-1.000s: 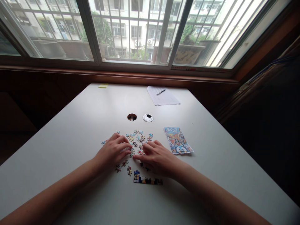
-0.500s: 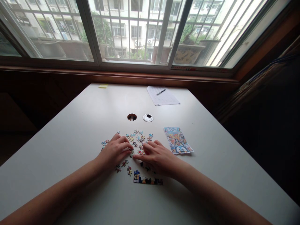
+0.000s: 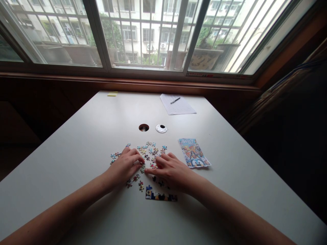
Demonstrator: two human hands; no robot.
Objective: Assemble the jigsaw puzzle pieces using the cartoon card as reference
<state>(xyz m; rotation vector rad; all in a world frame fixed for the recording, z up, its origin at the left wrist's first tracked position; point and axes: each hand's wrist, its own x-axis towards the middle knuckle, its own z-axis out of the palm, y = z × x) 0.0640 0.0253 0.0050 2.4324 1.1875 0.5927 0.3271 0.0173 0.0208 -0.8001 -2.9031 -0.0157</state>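
Note:
Loose jigsaw puzzle pieces (image 3: 147,157) lie scattered around both hands on the white table. My left hand (image 3: 126,163) rests among them, its fingers curled and its thumb and fingertips closed at a small puzzle piece (image 3: 143,168). From the other side, my right hand (image 3: 171,170) reaches toward that piece with the index finger stretched out and its tip at the edge. The other right fingers are bent, with nothing visible in them. Nearer to me lies a joined strip of puzzle (image 3: 161,197), dark blue and yellow. My hands hide some pieces.
Right of the pieces lies a colourful picture sheet (image 3: 194,153). Beyond are a round hole (image 3: 143,127) in the table (image 3: 76,153) and its cover (image 3: 161,128). Papers (image 3: 178,107) with a pen (image 3: 175,100) and yellow sticky notes (image 3: 112,94) lie near the window.
My left fingertips and the small puzzle piece have shifted very slightly left. My right hand stays almost where it was.

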